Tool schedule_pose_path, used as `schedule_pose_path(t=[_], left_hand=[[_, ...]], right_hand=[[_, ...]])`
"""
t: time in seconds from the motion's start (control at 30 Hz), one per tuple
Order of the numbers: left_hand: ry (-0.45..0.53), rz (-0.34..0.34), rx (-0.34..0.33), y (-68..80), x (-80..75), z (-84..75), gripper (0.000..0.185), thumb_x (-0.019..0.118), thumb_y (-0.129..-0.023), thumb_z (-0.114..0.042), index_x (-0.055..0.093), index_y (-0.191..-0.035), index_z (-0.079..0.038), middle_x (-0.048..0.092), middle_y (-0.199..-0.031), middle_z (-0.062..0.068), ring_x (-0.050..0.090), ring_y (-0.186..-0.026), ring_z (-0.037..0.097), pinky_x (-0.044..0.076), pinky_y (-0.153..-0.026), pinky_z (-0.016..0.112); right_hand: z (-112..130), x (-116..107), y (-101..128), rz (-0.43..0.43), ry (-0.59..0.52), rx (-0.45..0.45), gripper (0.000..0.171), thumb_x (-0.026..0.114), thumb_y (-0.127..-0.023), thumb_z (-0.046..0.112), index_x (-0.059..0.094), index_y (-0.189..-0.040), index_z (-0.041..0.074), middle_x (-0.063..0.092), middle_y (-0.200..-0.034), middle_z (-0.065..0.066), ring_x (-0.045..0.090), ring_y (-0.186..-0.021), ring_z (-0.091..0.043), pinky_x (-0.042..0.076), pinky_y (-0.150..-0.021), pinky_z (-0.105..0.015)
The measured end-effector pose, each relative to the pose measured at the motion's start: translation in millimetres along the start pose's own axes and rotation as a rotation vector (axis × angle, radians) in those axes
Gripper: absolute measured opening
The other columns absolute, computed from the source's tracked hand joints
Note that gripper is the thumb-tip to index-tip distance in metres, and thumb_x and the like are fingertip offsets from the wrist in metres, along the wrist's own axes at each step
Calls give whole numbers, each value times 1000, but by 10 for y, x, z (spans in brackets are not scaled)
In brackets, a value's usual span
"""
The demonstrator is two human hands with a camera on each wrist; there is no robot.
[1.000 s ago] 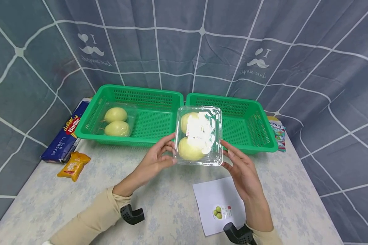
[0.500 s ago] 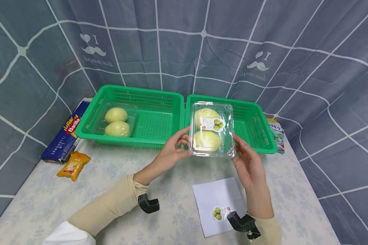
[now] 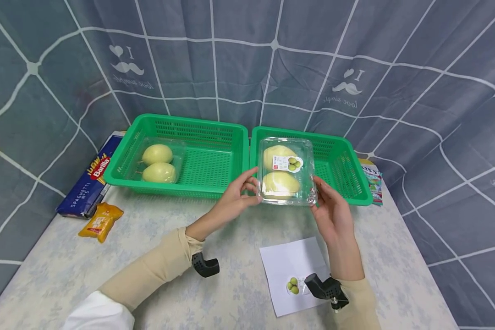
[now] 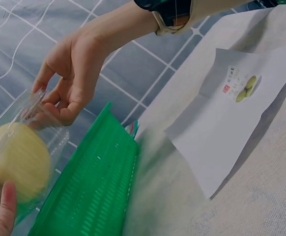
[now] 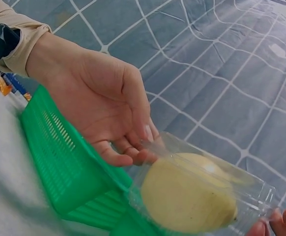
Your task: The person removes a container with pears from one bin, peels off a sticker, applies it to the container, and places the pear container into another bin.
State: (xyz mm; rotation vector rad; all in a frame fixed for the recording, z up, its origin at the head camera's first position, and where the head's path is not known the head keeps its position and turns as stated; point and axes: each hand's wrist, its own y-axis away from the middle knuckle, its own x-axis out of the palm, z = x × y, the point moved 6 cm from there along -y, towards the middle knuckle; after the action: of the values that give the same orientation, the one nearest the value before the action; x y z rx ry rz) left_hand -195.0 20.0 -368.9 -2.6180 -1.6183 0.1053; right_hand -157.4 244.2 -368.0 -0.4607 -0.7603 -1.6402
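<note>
Table | left hand, right hand grasping clamshell, seemingly above right basket's front rim

The two baskets are bright green plastic with a fine grid of holes. The clear box holds two pale yellow-green fruits, and its white label shows small green fruits and a red mark. A second clear box has two fruits of the same pale colour. The table is whitish with a faint blue-grey flower pattern. The backdrop cloth is grey-blue with white crossing lines (and white moustache prints). The sleeves are beige. The pasta box is dark blue with a red logo; the small packet is orange-yellow. The paper is white.
</note>
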Motion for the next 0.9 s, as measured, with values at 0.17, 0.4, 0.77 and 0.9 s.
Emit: schedule_pose_path(t=[0.17,0.4,0.77,0.9], left_hand=[[-24,-13,-10,-39,29,17,76,61,-92,-1,26,-159,-7,49,-132,15,53,-108,18,45,-79,23],[-39,-40,-7,-83,42,44,73,60,-94,-2,28,-159,-10,48,-138,16,54,-118,29,45,-77,25],[-27,-60,12,-165,30,38,74,61,-93,-1,29,-159,-15,52,-137,15,56,-118,29,48,-80,28],[-23,-63,13,-175,41,18,73,61,-94,-1,28,-159,-15,52,-137,16,56,-119,30,49,-83,28]], right_hand=[[5,-50,-50,-29,-9,-3,20,49,-106,18,66,-114,11,59,-121,2,44,-121,-12,48,-91,-18],[22,-93,-106,-67,0,-2,20,50,-106,19,70,-108,13,63,-116,3,47,-112,-10,45,-77,-19],[37,-118,-186,-87,-15,-6,20,51,-105,19,69,-111,11,65,-117,2,48,-116,-11,45,-80,-20],[62,-116,-174,-92,-8,-7,19,52,-105,19,69,-110,11,65,-118,3,48,-115,-11,45,-79,-21]])
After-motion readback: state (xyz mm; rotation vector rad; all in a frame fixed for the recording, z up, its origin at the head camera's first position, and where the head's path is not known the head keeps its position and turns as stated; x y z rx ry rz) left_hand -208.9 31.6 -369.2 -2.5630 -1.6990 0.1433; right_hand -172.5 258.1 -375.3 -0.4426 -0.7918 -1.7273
